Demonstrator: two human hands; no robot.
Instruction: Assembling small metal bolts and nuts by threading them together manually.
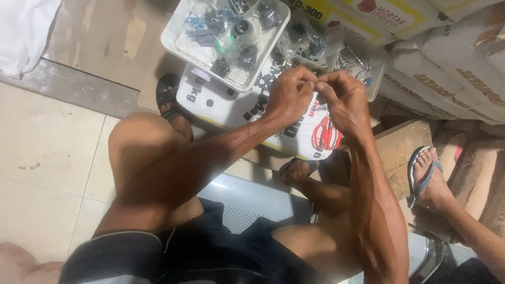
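1. The left hand (291, 94) and the right hand (342, 100) meet fingertip to fingertip just in front of the white sack (236, 105), the landmark for everything below.
2. Both hands are curled closed, thumbs and forefingers pinched together where they touch; whatever small piece they grip is hidden by the fingers, so I cannot tell what it is.
3. The white sack lies on the floor with black and red printing on it, and the pinched fingertips hover over its right half, above the red mark.
4. A clear plastic tray (181, 44) rests on the far edge of the sack, tilted a little, holding small bags of dark and blue hardware parts (221, 31).
5. More small clear bags of metal fittings (315, 47) lie just right of that tray, behind the sack and close to the right hand's knuckles.
6. Grey and tan sacks (447, 68) are stacked to the right of the white sack and beyond it.
7. The person's own foot in a dark sandal (169, 100) sits at the left edge of the sack, touching it.
8. A flattened piece of brown cardboard (402, 152) lies right of the sack on the floor.
9. Another person's foot in a blue-strapped sandal (425, 176) rests on the near right of that cardboard, well apart from the white sack.
10. The person sits on a perforated metal bench (252, 208), on the near side of the sack, knees spread, wearing dark shorts (200, 257).
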